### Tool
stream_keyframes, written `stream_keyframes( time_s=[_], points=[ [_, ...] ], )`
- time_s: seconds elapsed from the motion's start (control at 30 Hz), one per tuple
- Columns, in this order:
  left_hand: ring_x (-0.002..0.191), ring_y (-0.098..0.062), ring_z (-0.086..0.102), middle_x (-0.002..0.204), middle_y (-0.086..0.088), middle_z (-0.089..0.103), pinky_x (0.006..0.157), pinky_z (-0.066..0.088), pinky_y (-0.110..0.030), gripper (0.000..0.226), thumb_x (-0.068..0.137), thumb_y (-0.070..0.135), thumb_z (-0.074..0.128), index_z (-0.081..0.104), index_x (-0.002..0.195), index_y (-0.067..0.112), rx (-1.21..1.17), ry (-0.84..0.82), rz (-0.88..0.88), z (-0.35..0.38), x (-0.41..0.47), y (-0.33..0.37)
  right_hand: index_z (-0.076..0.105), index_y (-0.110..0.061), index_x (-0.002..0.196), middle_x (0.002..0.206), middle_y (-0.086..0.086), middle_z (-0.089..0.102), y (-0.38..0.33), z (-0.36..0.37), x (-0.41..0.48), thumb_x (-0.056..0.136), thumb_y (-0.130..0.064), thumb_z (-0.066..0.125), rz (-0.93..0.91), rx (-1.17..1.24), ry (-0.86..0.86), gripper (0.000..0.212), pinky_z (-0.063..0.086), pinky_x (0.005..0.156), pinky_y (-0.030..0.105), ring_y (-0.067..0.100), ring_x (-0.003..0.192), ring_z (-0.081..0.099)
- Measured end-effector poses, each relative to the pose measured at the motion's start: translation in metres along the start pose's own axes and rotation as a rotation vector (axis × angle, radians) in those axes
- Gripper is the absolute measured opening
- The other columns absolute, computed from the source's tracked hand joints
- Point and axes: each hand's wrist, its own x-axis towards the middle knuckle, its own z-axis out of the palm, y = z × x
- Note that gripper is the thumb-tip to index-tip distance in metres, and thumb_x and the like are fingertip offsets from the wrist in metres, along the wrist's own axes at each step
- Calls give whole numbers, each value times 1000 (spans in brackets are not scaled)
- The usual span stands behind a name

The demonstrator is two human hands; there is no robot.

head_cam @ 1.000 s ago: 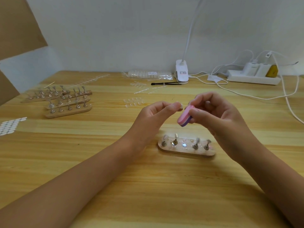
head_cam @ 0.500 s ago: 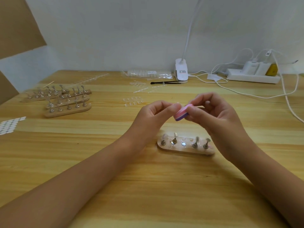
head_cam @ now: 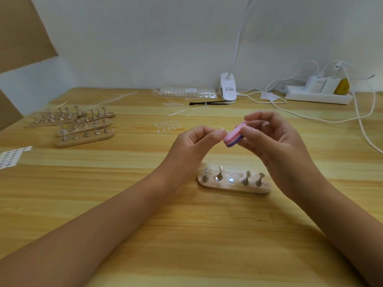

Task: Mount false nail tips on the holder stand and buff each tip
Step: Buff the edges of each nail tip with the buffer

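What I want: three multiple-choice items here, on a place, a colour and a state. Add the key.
1. Where is the near holder stand? A. On the table, close before the person. B. On the floor. C. On a shelf.
2. What colours is the buffer block? A. Green and white. B. Pink and purple. C. Black.
3. What is the right hand doing? A. Lying flat. B. Pointing. C. Gripping the buffer block.
Key: 1 A, it lies on the table; 2 B, pink over purple; 3 C, fingers curl round it.

Left hand (head_cam: 191, 142), right hand (head_cam: 271, 141) raised, pinching.
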Motion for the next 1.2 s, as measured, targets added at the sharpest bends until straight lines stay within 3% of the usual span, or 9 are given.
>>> stream_keyframes(
  time_s=[0.13,0.23,0.37,0.5,0.67,0.77,0.9,1.03,1.2],
  points=[
    [101,-10,64,92,9,70,110,41,-37,17,94,30,60,67,83,20,21,-5,-4,0,1,-1,63,-13,94,87,1,71,4,1,-1,73,-24,73,17,-19,-58,26,56,85,29,22,90,72],
    [97,0,63,89,16,70,111,41,-35,16,93,31,61,67,81,23,16,4,-8,-1,0,0,63,-14,94,84,-3,70,4,-1,1,73,-25,73,-10,-3,1,27,55,86,29,18,88,71],
    [97,-9,63,90,7,70,108,43,-38,19,90,39,64,68,82,22,33,4,5,0,1,-1,62,-12,106,85,-4,68,6,2,-1,76,-21,71,8,-32,-82,32,56,85,27,18,89,71],
    [94,1,62,89,15,69,107,43,-33,17,92,36,65,69,77,28,27,6,15,-1,2,-1,64,-13,100,87,-1,69,2,-1,2,76,-22,69,-12,-13,-3,27,55,85,27,17,90,70],
    [94,-14,64,89,4,70,101,47,-38,22,82,46,65,70,80,25,39,2,30,0,2,-3,64,-9,99,88,-1,71,5,3,-1,78,-21,70,-4,-59,-102,24,56,85,27,19,89,71],
    [94,-2,63,87,15,70,108,43,-37,18,83,44,63,70,73,32,43,5,26,-1,3,-2,65,-12,98,86,-2,71,6,-1,2,77,-23,70,0,-29,-19,24,56,89,32,18,89,71],
    [90,-7,63,86,7,69,103,46,-36,20,84,44,62,69,79,27,35,-8,38,0,2,-4,65,-9,100,90,2,72,8,1,0,78,-21,71,23,-44,-91,26,57,86,29,22,92,72],
    [90,-1,61,83,16,67,107,43,-34,18,84,44,62,70,71,33,33,-4,33,-1,2,-3,65,-11,99,87,-1,71,7,-1,2,78,-22,71,-1,-25,-13,24,56,87,29,19,91,71],
    [91,-9,64,87,6,69,101,46,-32,17,87,41,63,69,76,29,23,-9,44,-1,2,-5,65,-9,99,91,3,73,6,3,-1,79,-21,71,-1,-71,-81,24,56,84,26,20,91,72]
  ],
)
